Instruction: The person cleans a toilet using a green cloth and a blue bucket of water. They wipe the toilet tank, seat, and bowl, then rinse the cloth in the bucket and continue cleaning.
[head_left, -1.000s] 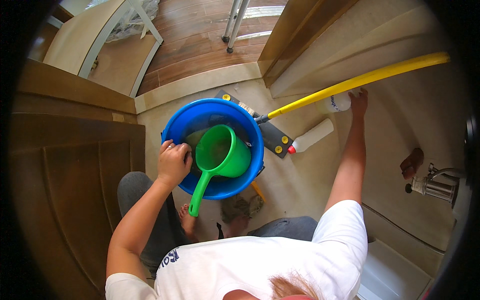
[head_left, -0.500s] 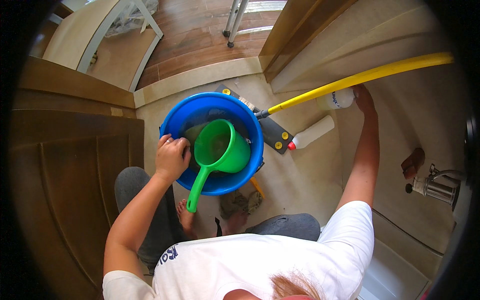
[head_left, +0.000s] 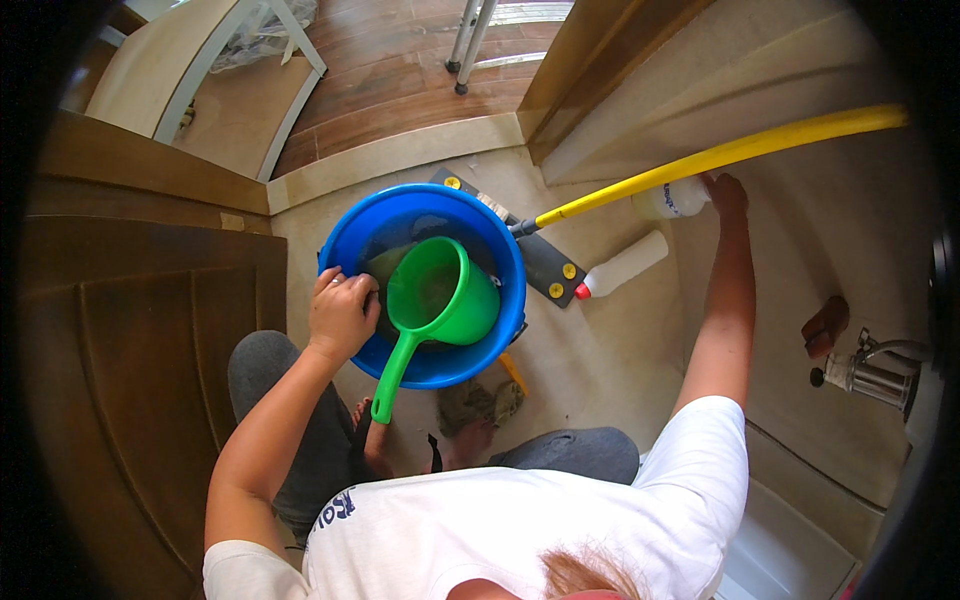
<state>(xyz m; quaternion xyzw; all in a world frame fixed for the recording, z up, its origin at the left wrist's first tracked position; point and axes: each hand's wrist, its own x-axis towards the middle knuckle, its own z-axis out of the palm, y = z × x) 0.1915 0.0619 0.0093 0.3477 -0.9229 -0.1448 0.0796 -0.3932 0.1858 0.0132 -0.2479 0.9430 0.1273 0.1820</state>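
Observation:
My left hand is curled over the left rim of a blue bucket, its fingers closed on the edge. A green dipper rests in the bucket, above some murky water, and its handle sticks out over the near rim. Reaching far to the right, my right hand is closed around the top end of a white plastic bottle. That bottle is partly behind a yellow pole. A second white bottle with a red cap lies on its side on the floor.
The pole joins a flat grey mop head, partly hidden behind the bucket. A brown wooden door stands at left. On the right wall is a metal tap. Beyond the raised threshold are metal ladder legs.
My right hand has shifted very slightly at the bottle's top end. The left hand, bucket and dipper have hardly moved.

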